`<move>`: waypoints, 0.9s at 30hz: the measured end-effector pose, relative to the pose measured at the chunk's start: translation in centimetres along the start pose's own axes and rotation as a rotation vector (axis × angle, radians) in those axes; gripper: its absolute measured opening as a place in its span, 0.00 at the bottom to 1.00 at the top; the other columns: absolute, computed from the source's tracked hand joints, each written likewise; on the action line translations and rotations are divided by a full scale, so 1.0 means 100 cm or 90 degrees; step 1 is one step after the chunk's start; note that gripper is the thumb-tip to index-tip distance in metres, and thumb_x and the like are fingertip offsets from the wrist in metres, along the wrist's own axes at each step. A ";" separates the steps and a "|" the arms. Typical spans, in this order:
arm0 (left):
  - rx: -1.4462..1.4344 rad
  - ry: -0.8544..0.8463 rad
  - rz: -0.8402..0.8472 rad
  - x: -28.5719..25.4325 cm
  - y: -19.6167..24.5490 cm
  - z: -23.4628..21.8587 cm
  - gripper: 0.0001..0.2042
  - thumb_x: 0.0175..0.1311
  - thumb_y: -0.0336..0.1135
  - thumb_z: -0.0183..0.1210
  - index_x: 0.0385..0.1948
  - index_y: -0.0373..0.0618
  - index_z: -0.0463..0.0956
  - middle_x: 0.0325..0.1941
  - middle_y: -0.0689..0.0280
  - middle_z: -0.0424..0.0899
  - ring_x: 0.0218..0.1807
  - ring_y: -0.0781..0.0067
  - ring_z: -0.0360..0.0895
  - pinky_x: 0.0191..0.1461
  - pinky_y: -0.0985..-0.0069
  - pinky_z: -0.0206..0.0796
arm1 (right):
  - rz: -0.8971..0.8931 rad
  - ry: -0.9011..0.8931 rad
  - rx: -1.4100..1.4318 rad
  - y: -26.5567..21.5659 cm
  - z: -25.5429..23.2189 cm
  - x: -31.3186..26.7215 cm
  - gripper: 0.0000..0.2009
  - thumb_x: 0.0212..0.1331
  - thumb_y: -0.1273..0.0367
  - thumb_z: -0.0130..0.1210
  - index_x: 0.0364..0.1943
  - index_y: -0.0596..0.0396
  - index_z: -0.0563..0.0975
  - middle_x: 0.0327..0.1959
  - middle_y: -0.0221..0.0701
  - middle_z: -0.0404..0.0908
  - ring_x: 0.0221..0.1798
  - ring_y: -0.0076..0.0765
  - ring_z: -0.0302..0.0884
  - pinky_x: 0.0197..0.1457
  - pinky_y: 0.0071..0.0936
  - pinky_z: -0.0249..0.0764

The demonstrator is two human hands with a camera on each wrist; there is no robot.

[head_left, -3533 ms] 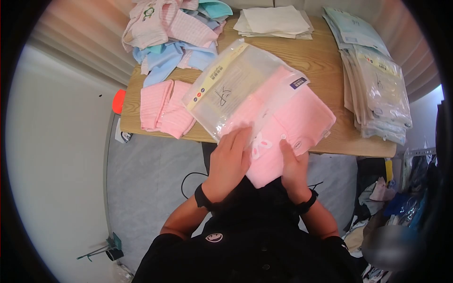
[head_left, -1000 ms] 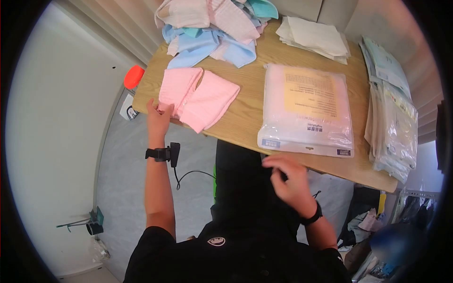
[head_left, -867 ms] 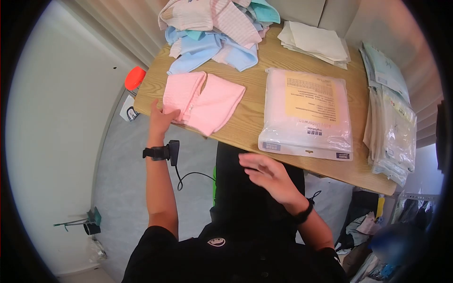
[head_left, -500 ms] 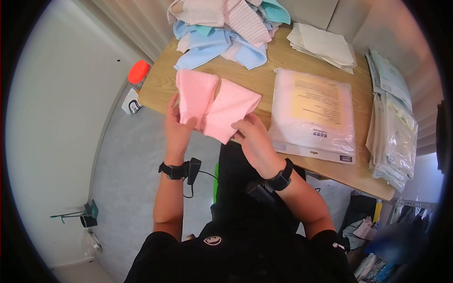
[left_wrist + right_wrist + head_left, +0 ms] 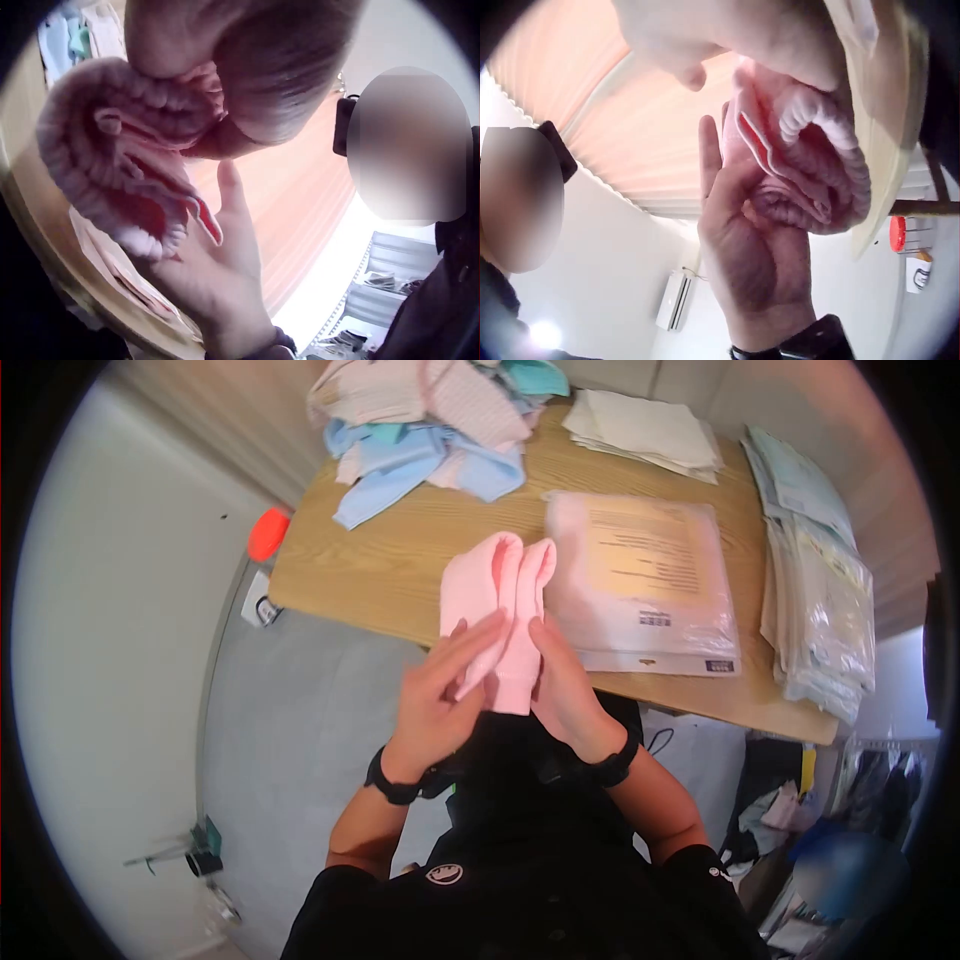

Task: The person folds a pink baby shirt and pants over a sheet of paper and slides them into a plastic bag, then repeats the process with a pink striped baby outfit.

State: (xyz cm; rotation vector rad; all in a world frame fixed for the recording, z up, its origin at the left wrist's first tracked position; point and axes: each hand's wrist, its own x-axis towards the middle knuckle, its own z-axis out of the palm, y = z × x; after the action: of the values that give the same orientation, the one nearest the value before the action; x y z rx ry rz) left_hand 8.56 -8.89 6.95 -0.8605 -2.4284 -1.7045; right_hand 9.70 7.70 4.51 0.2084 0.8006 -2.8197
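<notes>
A folded pink garment [image 5: 480,590] stands bent into upright folds between both hands, near the table's front edge. The left hand [image 5: 430,705] grips its left side, with fingers laid against the cloth. From the right, the right hand [image 5: 570,690] holds the other side, partly hidden by it. In the left wrist view, gathered ribbed edges of the garment [image 5: 67,142] show beside the right hand [image 5: 221,277], whose thumb stands straight, off the cloth. The right wrist view shows the garment [image 5: 840,165] against the left hand [image 5: 750,255].
A bagged pink garment [image 5: 640,610] lies just right of the hands on the wooden table [image 5: 340,575]. Behind are piled clothes [image 5: 400,460] at left and white sheets [image 5: 645,430]; plastic packets [image 5: 820,600] are stacked along the right.
The pink garment has moved right, closer to the bagged one, and its halves have been folded up together. Both hands have closed in on it; earlier, the bag was being handled and was then laid down.
</notes>
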 end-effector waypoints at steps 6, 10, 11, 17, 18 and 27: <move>-0.256 -0.173 0.076 -0.010 0.028 0.055 0.12 0.64 0.21 0.53 0.47 0.41 0.80 0.53 0.53 0.84 0.63 0.56 0.77 0.80 0.48 0.43 | 0.011 0.014 -0.060 -0.038 -0.054 -0.070 0.34 0.64 0.70 0.61 0.72 0.56 0.59 0.62 0.37 0.74 0.62 0.33 0.76 0.63 0.33 0.76; -0.543 -0.271 0.013 -0.006 0.035 0.093 0.09 0.62 0.21 0.46 0.36 0.41 0.76 0.51 0.51 0.83 0.63 0.52 0.73 0.79 0.51 0.46 | 0.034 0.121 -0.042 -0.051 -0.093 -0.128 0.36 0.57 0.72 0.65 0.71 0.57 0.62 0.62 0.36 0.75 0.63 0.32 0.75 0.64 0.33 0.75; -0.553 -0.309 0.031 -0.004 0.026 0.104 0.08 0.61 0.20 0.46 0.33 0.42 0.75 0.51 0.50 0.83 0.62 0.51 0.74 0.78 0.49 0.47 | 0.013 0.134 -0.062 -0.050 -0.101 -0.138 0.37 0.56 0.73 0.66 0.71 0.58 0.62 0.62 0.35 0.75 0.63 0.32 0.75 0.65 0.32 0.74; -0.170 -0.264 0.210 0.028 0.034 0.143 0.12 0.47 0.11 0.45 0.27 0.40 0.73 0.45 0.53 0.81 0.51 0.50 0.79 0.60 0.60 0.70 | -0.171 0.255 -0.158 -0.046 -0.122 -0.184 0.38 0.51 0.77 0.64 0.70 0.60 0.63 0.65 0.35 0.74 0.66 0.33 0.74 0.68 0.34 0.72; -0.044 -0.228 0.226 0.040 0.024 0.142 0.11 0.49 0.13 0.49 0.31 0.39 0.74 0.47 0.54 0.81 0.51 0.50 0.78 0.61 0.63 0.69 | -0.215 0.263 -0.134 -0.042 -0.129 -0.190 0.37 0.51 0.78 0.63 0.70 0.60 0.63 0.65 0.35 0.74 0.66 0.34 0.74 0.68 0.34 0.72; 0.448 -0.296 0.289 0.079 -0.019 0.127 0.26 0.53 0.23 0.63 0.58 0.48 0.74 0.62 0.57 0.75 0.63 0.51 0.73 0.67 0.58 0.66 | -0.218 0.329 0.043 -0.052 -0.136 -0.167 0.34 0.51 0.81 0.43 0.69 0.64 0.63 0.67 0.40 0.71 0.69 0.40 0.69 0.72 0.34 0.66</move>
State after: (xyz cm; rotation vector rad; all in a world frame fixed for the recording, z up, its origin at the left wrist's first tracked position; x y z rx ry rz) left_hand 4.41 5.10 3.12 -1.6116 -2.5061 -0.4695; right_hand 25.83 21.85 -1.22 0.9215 0.9100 -3.1585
